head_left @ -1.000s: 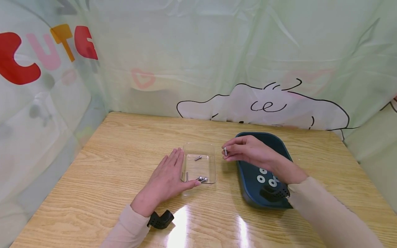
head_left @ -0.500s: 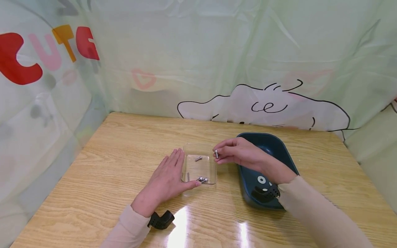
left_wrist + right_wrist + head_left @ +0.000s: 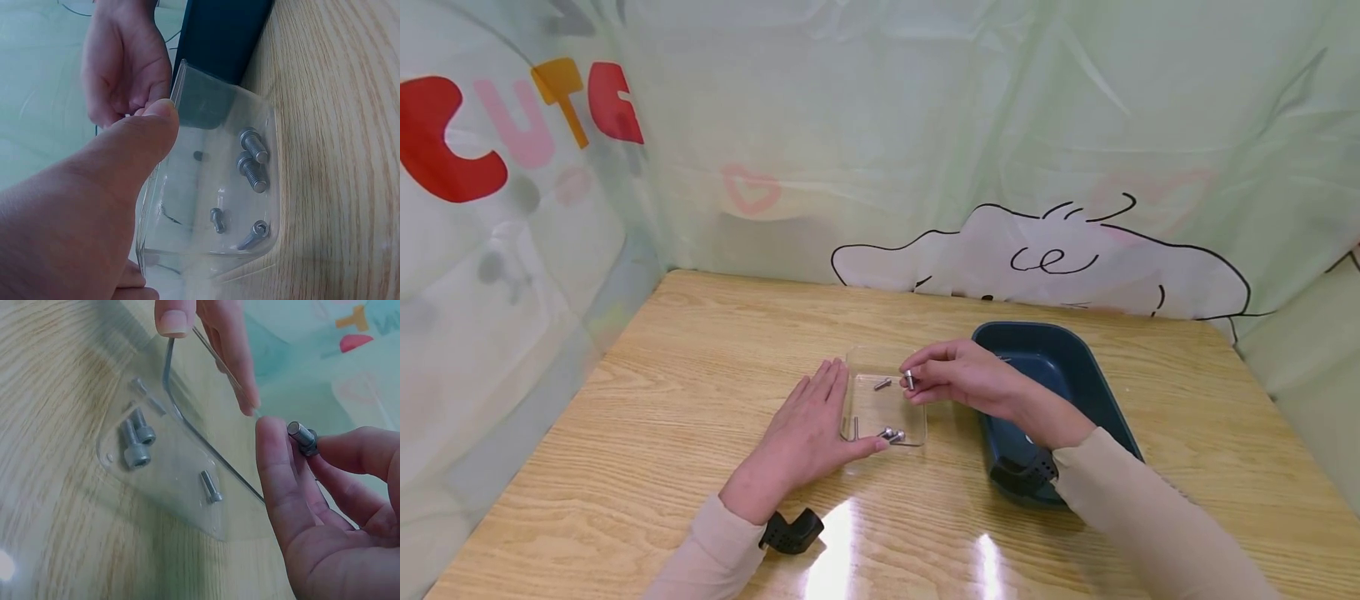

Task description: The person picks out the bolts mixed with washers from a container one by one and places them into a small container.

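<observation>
A small clear plastic box (image 3: 882,407) stands on the table with several metal socket-head bolts (image 3: 252,172) lying in it. My left hand (image 3: 805,433) rests against its left side, fingers straight along the wall and thumb by the near rim. Between thumb and fingers, my right hand (image 3: 970,379) pinches a bolt (image 3: 303,437) at the box's right side, roughly at rim height. In the head view, one loose bolt (image 3: 882,384) lies near the box's middle, while others gather at the near end by my left thumb.
To the right, a dark blue bin (image 3: 1086,367) stands under my right forearm. A sliver of a white washer (image 3: 1028,438) shows inside; my arm hides much of its contents. Printed curtains (image 3: 865,125) hang behind and left of the wooden table (image 3: 715,333).
My right hand has moved left with the bolt, from beside the blue bin to the clear box's right side. My left hand has stayed in place.
</observation>
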`<state>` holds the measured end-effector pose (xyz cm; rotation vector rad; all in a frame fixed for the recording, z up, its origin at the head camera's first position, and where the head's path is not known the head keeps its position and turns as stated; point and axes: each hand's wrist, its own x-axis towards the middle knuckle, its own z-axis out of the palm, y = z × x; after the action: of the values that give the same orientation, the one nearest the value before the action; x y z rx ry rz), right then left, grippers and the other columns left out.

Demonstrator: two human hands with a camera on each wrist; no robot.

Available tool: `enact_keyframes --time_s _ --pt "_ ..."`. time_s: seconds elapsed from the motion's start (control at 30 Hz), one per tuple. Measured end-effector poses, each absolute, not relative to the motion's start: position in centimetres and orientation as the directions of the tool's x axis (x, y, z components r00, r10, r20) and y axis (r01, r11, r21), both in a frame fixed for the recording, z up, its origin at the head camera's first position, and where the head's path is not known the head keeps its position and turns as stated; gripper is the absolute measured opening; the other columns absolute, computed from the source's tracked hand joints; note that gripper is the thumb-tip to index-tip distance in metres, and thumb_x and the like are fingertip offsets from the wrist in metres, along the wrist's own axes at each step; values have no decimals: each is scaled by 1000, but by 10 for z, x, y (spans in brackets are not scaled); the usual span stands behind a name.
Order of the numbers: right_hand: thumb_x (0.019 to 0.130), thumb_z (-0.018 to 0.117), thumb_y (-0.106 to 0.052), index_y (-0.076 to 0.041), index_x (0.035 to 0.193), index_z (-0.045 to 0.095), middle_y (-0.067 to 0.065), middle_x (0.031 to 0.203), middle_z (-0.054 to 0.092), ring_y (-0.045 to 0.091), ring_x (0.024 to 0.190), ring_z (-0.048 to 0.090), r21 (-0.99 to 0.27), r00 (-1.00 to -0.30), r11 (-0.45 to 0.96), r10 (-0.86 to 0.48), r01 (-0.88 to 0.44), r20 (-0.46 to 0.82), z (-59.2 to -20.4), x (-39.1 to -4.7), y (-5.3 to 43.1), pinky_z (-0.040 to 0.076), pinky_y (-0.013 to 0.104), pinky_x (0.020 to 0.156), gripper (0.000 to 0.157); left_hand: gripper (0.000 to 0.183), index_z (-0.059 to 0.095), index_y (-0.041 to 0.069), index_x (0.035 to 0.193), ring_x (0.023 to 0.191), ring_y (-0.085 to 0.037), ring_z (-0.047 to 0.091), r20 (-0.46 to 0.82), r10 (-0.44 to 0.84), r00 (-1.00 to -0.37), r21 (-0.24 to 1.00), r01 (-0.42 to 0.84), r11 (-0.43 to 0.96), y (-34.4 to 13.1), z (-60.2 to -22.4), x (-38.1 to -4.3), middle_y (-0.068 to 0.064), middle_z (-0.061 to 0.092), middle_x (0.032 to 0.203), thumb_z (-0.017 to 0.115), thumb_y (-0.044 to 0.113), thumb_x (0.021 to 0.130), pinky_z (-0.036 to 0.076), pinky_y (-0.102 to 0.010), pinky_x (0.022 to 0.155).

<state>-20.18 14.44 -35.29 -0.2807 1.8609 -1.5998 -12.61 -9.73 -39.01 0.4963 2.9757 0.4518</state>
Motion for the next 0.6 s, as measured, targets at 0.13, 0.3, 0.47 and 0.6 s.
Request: enact_keyframes --time_s 0.13,0.3,0.47,0.6 --pt "102 48 -6 18 131 48 23 113 66 16 90 70 -944 -750 213 -574 252 -329 -354 -201 141 60 32 87 37 114 13 2 159 155 -27 11 -43 328 -944 309 299 903 -97 -390 -126 -14 14 167 50 80 84 15 -47 126" --pt "101 51 -5 16 129 51 24 114 67 17 91 71 -943 -748 219 -575 249 -331 -353 -200 136 60 32 87 35 115 13 3 159 155 -27 11 -42 322 -946 325 291 900 -96 -389 -126 -14 14 167 51 80 83 14 -47 127" --pt "100 55 -3 13 126 57 30 119 63 18 92 71 -939 -756 256 -562 228 -336 -352 -199 130 60 35 88 31 116 12 3 159 155 -27 10 -42 323 -946 326 292 899 -96 -388 -125 -14 14 167 50 81 82 14 -47 127" --pt "100 54 -3 13 124 58 31 120 63 18 91 71 -936 -754 293 -566 195 -334 -354 -199 124 59 42 92 29 115 13 2 159 155 -27 11 -39 327 -944 322 298 899 -97 -388 -124 -15 14 166 49 81 83 15 -47 127"
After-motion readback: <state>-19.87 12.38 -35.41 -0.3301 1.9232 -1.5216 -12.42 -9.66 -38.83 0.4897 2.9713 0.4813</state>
